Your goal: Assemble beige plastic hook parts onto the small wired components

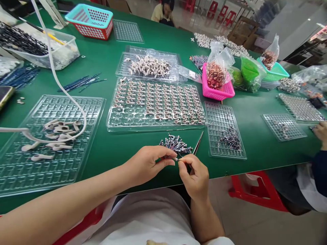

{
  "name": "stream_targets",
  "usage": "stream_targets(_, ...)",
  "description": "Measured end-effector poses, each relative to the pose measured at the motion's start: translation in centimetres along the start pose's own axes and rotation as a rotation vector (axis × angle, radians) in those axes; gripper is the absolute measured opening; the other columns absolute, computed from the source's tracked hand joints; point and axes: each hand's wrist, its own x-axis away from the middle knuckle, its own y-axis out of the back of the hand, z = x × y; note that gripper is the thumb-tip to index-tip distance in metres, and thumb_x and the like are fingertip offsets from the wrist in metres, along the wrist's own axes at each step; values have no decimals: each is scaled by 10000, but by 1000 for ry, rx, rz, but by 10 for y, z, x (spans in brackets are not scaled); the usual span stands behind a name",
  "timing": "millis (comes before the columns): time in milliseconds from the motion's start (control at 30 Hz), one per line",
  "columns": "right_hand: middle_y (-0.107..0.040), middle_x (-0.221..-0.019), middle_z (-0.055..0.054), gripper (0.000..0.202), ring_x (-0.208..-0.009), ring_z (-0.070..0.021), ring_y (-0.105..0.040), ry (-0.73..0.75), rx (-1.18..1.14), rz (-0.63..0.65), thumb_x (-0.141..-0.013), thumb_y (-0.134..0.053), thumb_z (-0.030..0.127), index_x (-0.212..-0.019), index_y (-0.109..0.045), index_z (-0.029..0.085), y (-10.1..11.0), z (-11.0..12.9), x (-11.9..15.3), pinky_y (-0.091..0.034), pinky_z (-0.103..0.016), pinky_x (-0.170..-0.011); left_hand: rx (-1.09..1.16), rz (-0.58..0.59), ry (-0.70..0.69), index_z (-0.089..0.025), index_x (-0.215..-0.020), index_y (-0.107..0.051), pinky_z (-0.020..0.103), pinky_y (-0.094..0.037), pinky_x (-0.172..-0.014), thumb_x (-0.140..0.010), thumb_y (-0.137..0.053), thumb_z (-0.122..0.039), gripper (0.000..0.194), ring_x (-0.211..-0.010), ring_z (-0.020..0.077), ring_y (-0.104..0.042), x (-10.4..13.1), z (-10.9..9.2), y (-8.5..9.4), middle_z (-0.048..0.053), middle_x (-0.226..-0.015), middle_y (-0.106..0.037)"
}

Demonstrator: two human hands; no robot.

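Fingers of left hand (146, 165) and right hand (195, 175) pinch white piece (175, 159); tray (121, 121) part-filled with shells (166, 101); pink basket (217, 93) holds bagged coppery parts (214, 75).

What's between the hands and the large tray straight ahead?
In the head view: a pile of wired components, plus tweezers partly behind the right hand.

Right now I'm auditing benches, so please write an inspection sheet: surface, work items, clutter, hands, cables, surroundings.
Surface: green table, crowded.
Work items: small part; wired heap; main tray, partly filled.
Clutter: tweezers at right hand, grip unclear; pink basket.
Hands: left hand and right hand both pinch the small part.
Cables: white cord looping over left tray; contact unclear.
Surroundings: co-worker's hand at far right; red stool.
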Motion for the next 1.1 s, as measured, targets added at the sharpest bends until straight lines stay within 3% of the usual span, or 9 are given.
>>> stream_targets(167, -673, -808, -12, 102, -712, -140, -604, 28, 28, 23, -906, -602, 130, -914, -663, 211, 0, 1, 0, -481, -278, -665, -60, -14, -72, -172, -1006, -724, 200, -549, -741, -893, -665, -153, 129, -804, 139, -732, 1, 2, -1, 6, -911, -787)
stream_targets(367, -726, -922, -29, 247, -827, -153, -665, 119, 48, -16, -894, -631, 67, -1075, -686, 227, 0, 0, 1, -527, -294, -742, -19, -42, -110, -174, -1010, -720, 169, -533, -725, -893, -670, -133, 134, -794, 122, -731, 1, 1, -2, -2, -903, -784)
stream_targets(733, -730, -891, -23, 287, -760, -147, -661, 173, 36, -54, -879, -660, 68, -1098, -699, 248, 1, -4, 6, -529, -294, -671, -3, -56, -208, -185, -1040, -700, 169, -531, -734, -919, -660, -174, 127, -786, 118, -728, 3, 3, -5, 0, -911, -783)
stream_targets(1100, -742, -876, -32, 268, -731, -154, -669, 190, 59, -53, -878, -667, 84, -1082, -704, 254, 0, -5, 6, -533, -314, -646, -33, -23, -164, -185, -1039, -703, 186, -533, -706, -915, -662, -174, 130, -760, 129, -731, 4, 1, -3, -1, -891, -788)
